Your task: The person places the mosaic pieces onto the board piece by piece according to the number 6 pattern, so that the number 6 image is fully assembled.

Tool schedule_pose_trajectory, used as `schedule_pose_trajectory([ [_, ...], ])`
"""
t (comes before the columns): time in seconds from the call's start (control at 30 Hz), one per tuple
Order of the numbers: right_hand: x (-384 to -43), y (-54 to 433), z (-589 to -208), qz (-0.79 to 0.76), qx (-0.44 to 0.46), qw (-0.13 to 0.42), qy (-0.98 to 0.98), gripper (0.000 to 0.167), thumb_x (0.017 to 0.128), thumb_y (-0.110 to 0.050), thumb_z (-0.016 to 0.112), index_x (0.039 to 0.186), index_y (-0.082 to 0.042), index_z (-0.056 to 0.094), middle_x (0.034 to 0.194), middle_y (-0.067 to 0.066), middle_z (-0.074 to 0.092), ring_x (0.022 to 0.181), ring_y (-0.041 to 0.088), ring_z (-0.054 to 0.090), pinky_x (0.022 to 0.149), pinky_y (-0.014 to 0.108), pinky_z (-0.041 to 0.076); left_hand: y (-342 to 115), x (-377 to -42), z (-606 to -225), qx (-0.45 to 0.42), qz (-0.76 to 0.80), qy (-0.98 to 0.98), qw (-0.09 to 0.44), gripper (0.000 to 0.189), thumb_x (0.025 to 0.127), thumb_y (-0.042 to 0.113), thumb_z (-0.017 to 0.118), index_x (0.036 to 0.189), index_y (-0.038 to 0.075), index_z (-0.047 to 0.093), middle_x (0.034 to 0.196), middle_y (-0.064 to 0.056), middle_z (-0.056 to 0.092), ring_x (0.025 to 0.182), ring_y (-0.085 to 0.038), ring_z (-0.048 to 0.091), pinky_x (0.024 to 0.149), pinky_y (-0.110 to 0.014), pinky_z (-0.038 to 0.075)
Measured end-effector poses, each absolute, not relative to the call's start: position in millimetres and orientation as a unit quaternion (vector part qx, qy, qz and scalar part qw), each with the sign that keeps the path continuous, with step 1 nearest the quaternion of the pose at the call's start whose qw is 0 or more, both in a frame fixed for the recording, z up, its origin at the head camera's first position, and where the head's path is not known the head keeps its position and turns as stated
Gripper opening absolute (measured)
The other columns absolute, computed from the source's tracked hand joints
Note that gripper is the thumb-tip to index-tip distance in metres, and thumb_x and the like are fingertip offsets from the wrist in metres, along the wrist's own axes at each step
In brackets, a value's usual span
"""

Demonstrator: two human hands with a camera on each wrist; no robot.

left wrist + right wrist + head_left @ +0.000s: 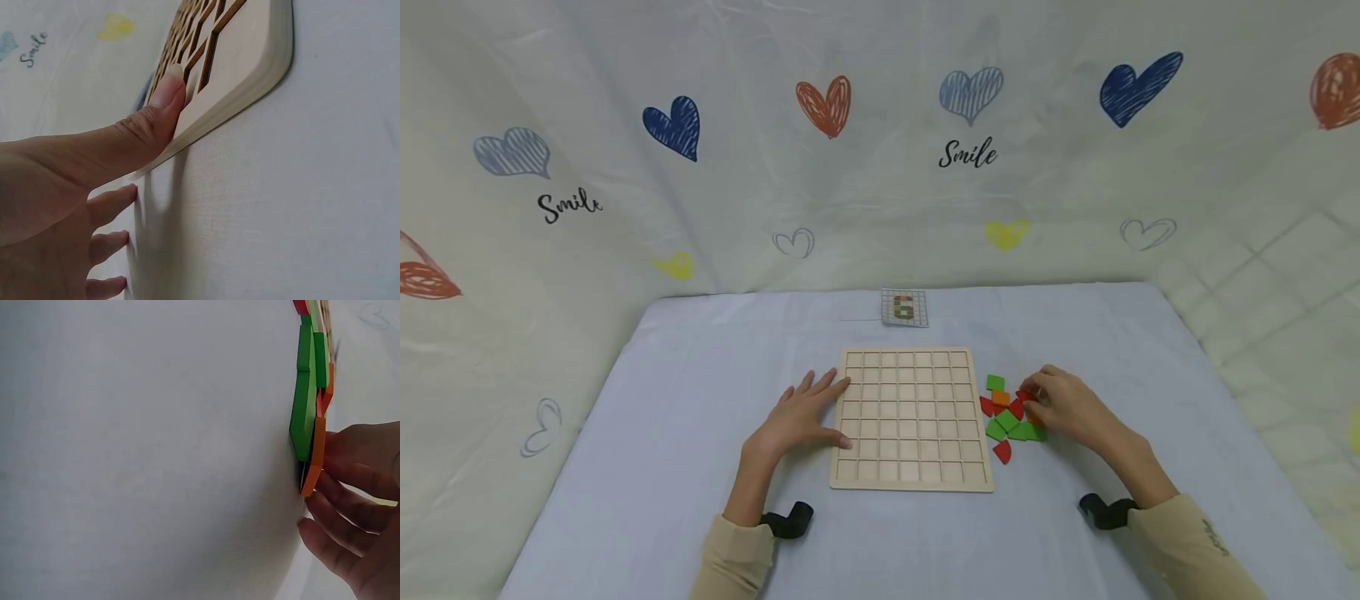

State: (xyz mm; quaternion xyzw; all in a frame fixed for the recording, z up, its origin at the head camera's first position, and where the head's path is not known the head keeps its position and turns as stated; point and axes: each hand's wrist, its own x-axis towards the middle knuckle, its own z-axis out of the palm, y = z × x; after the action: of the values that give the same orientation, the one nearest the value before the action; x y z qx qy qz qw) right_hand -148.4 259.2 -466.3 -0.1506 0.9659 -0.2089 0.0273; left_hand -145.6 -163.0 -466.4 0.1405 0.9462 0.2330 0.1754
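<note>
A square wooden grid board lies flat on the cloth-covered table. Spread at its left edge is my left hand; the thumb rests on the frame, and the index fingertip touches the rim higher up. Right of the board, my right hand reaches into a small heap of flat coloured pieces. Its thumb and index finger are bent round a red piece, mostly hidden by them. Close by lie an orange piece, green pieces and a red quarter-round piece.
A small card with a gridded, coloured figure 6 lies behind the board. A green square and an orange square sit beside the board's right edge. A white curtain printed with hearts hangs behind the table.
</note>
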Motion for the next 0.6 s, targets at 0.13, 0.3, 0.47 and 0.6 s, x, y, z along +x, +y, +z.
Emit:
schedule_pose_trajectory([
  [0.13,-150.5,259.8,-464.2,-0.226,-0.146,0.038,0.962,0.019,0.086,-0.004,0.078,0.102,0.001,0.070,0.097,0.011,0.066,0.087,0.025,0.059,0.079,0.045,0.060,-162.4,-145.9,-465.8,0.142,0.233,0.946,0.175,0.102,0.076,0.047,0.089,0.161,0.022,0.038,0.172,-0.006,0.023,0.160,-0.039,0.008,0.126,-0.066,0.010],
  [0.3,-155.7,260.0,-464.5,-0.267,-0.152,0.058,0.950,0.024,0.086,0.000,0.077,0.108,0.000,0.067,0.100,0.010,0.068,0.089,0.023,0.060,0.081,0.044,0.061,-162.9,-146.1,-465.4,0.141,0.230,0.948,0.170,0.102,0.076,0.047,0.089,0.161,0.022,0.038,0.172,-0.006,0.023,0.160,-0.039,0.009,0.126,-0.065,0.010],
  [0.47,-157.8,261.3,-466.5,-0.271,-0.162,0.068,0.946,0.025,0.087,0.002,0.075,0.111,-0.001,0.073,0.103,0.010,0.072,0.090,0.023,0.063,0.082,0.045,0.062,-162.7,-145.7,-466.1,0.138,0.236,0.946,0.172,0.102,0.075,0.047,0.089,0.160,0.022,0.039,0.172,-0.005,0.023,0.160,-0.038,0.009,0.126,-0.065,0.009],
  [0.6,-156.8,263.7,-466.7,-0.273,-0.164,0.069,0.945,0.020,0.088,0.001,0.075,0.107,-0.004,0.076,0.102,0.008,0.073,0.089,0.022,0.065,0.082,0.044,0.062,-162.6,-145.2,-466.6,0.137,0.237,0.946,0.171,0.102,0.074,0.047,0.090,0.160,0.023,0.039,0.171,-0.005,0.024,0.160,-0.038,0.009,0.126,-0.064,0.009],
])
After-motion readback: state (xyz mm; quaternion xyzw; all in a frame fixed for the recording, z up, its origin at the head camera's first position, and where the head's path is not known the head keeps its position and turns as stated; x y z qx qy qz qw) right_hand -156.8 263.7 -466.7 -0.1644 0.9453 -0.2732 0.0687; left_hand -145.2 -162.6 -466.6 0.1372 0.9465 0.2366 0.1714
